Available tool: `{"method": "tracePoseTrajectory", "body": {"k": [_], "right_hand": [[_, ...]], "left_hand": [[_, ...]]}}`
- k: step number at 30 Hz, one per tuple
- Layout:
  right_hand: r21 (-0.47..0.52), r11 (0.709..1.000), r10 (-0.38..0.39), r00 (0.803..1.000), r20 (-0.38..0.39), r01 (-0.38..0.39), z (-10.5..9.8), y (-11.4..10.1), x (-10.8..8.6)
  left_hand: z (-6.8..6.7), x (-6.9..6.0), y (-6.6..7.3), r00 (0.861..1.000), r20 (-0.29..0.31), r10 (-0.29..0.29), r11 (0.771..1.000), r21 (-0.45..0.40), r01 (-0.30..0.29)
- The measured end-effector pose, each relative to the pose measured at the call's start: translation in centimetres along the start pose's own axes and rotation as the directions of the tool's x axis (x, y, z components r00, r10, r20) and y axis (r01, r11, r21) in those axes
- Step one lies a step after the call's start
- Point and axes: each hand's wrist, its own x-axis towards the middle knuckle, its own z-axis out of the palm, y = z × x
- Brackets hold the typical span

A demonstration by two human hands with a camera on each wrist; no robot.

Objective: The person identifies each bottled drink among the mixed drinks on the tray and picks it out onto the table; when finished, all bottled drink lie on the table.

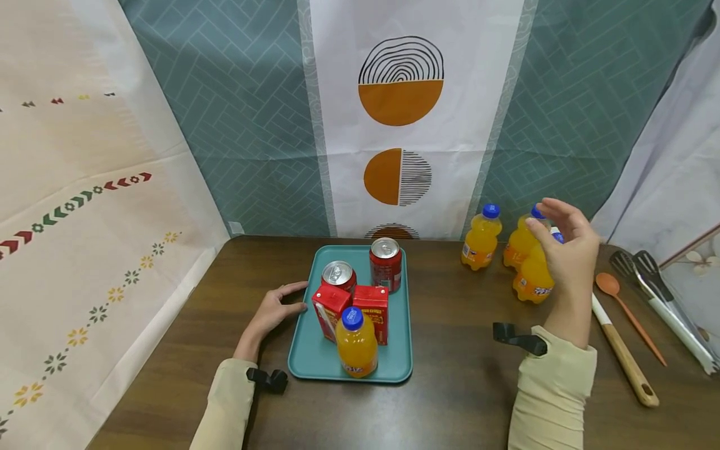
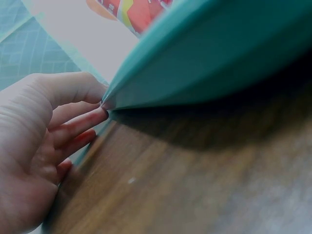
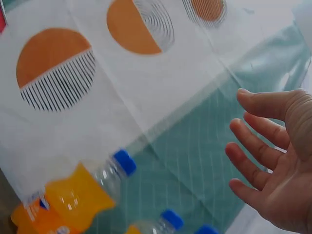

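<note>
At the left edge of a teal tray (image 1: 396,369), my left hand (image 1: 274,310) pinches the rim; in the left wrist view its thumb and fingertips meet at the tray's edge. The tray carries two red soda cans (image 1: 385,265), two red drink cartons (image 1: 378,309) and one orange soda bottle (image 1: 357,347) with a blue cap. My right hand (image 1: 570,250) is raised near several orange soda bottles (image 1: 481,240) at the back right, partly covering them in the head view. Its fingers (image 3: 253,146) are spread and relaxed, and nothing lies between them.
Right of the bottles lie an orange spoon (image 1: 607,284), a wooden-handled utensil (image 1: 627,356) and slotted black-headed turners (image 1: 649,269). A patterned cloth (image 1: 270,125) hangs behind the brown wooden table (image 1: 450,400).
</note>
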Motion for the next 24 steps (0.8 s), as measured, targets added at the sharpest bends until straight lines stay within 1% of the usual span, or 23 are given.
{"method": "tracePoseTrajectory", "body": {"k": [2,5,7,9,10,13,17,19,22,24], "right_hand": [[-0.043,0.999,-0.029,0.998,0.059,0.032,0.8,-0.5,-0.3],[-0.088,0.994,-0.053,0.986,0.160,0.068,2.2,-1.3,-0.9],[-0.092,0.992,-0.066,0.970,0.235,0.089,3.2,-1.8,-1.4],[-0.087,0.990,-0.075,0.947,0.313,0.107,4.3,-2.0,-2.0],[-0.087,0.990,-0.077,0.932,0.354,0.115,4.9,-2.1,-2.3],[-0.083,0.987,-0.081,0.878,0.472,0.136,6.6,-2.2,-3.0],[-0.080,0.986,-0.071,0.803,0.591,0.146,8.5,-2.0,-3.9],[-0.076,0.986,-0.065,0.771,0.634,0.146,9.3,-2.0,-4.4],[-0.074,0.987,-0.053,0.721,0.691,0.144,10.3,-2.1,-5.2],[-0.067,0.989,-0.043,0.678,0.734,0.135,10.9,-2.3,-5.7]], "left_hand": [[0.0,0.0,0.0,1.000,0.001,-0.001,1.000,-0.005,0.001],[0.0,0.0,-0.1,1.000,0.004,-0.005,1.000,-0.001,0.005],[0.0,0.1,-0.1,1.000,0.006,-0.008,1.000,0.005,0.007],[0.0,0.1,-0.2,1.000,0.006,-0.007,1.000,0.014,0.007],[0.0,0.2,-0.3,1.000,0.005,-0.005,1.000,0.019,0.005],[0.1,0.7,-1.6,1.000,-0.009,0.002,1.000,0.019,-0.002],[0.2,1.5,-3.5,1.000,-0.026,0.009,1.000,0.015,-0.008],[0.2,1.7,-3.9,0.999,-0.036,0.016,1.000,0.016,-0.015],[0.2,1.8,-4.0,0.999,-0.039,0.018,1.000,0.014,-0.017],[0.2,1.8,-4.0,0.999,-0.042,0.018,1.000,0.011,-0.017]]}}
